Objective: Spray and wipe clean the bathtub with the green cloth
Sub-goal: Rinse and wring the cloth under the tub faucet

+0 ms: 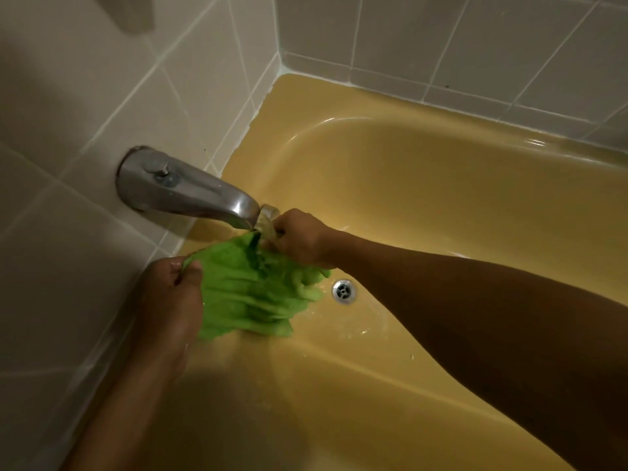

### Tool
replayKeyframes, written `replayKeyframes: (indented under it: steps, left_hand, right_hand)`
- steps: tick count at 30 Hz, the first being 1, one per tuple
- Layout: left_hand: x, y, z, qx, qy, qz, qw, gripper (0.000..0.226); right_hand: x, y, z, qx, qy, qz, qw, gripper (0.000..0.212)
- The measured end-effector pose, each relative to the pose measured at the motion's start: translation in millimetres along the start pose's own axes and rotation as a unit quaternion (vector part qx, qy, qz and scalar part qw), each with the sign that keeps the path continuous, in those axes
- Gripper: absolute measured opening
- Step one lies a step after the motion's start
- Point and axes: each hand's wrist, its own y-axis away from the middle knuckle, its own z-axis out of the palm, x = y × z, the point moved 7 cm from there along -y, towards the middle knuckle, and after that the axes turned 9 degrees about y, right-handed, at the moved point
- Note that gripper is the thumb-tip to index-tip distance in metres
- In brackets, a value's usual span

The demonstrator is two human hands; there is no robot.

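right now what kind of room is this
Most likely a home bathroom. A yellow bathtub with a metal drain sits against tiled walls, and a metal tub spout juts from the wall. Both hands hold a green cloth under the spout.

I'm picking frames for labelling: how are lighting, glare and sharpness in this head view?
Head view: dim, warm light; the left hand and its forearm lie in shadow, slightly blurred; glare streaks the bathtub at its far rim; the green cloth and drain read clearly; the wide-angle lens tilts the wall tiles.
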Motion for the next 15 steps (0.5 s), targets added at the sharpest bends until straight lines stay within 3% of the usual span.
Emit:
replayKeyframes:
  steps: [3, 6, 11, 15]
  left_hand:
    - [-0.1, -0.9, -8.7, 0.004, -0.036, 0.007, 0.999, 0.011]
    - [5.0, 2.5, -14.5, 0.007, -0.032, 0.025, 0.999, 0.013]
    - [5.4, 8.4, -18.6, -0.001, 0.020, 0.010, 1.000, 0.017]
    - [2.3, 10.1, -17.3, -0.021, 0.052, -0.008, 0.998, 0.022]
  right_hand:
    - [-2.8, -3.0, 5.7, 0.007, -0.020, -0.005, 1.000, 0.032]
    - [8.5, -6.3, 16.3, -0.010, -0.140, 0.025, 0.990, 0.024]
    - [26.9, -5.3, 24.1, -0.063, -0.356, 0.097, 0.927, 0.014]
    - [27.0, -0.3, 21.7, -0.076, -0.437, 0.106, 0.890, 0.023]
